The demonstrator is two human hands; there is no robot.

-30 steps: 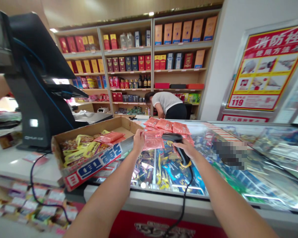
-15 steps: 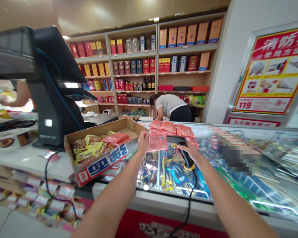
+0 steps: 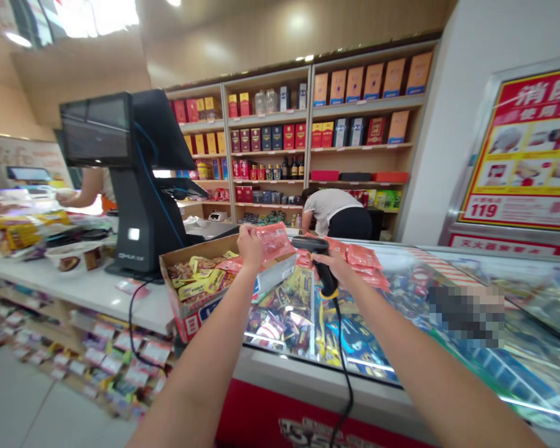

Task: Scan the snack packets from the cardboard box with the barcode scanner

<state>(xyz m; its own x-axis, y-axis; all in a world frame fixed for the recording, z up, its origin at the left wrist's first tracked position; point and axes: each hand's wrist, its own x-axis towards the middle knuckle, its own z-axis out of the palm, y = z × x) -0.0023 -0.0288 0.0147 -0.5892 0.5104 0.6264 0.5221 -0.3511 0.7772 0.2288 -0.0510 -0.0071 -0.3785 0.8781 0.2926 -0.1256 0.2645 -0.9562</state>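
Observation:
My left hand (image 3: 251, 247) pinches a pink-red plastic snack packet (image 3: 274, 241) by its left side, above the right end of an open cardboard box (image 3: 170, 260). Yellow packets (image 3: 205, 277) lie in the box, and a pink-red one is partly hidden behind my hand. My right hand (image 3: 332, 264) is wrapped round the handle of a black barcode scanner (image 3: 325, 274), whose head points left toward the held packet. Behind the scanner, more pink-red packets (image 3: 361, 255) lie piled on the glass counter (image 3: 392, 249).
A cable (image 3: 343, 348) hangs from the scanner over the counter's front edge. A black point-of-sale terminal (image 3: 140, 186) stands on the white counter (image 3: 98, 298) at left. One person (image 3: 333, 211) bends over by the shelves; another person's arm (image 3: 86, 190) shows behind the terminal.
My left hand has moved the packet left, over the box's end. The scanner has shifted slightly left in my right hand. The whole view has swung, so the surroundings sit further right and lower.

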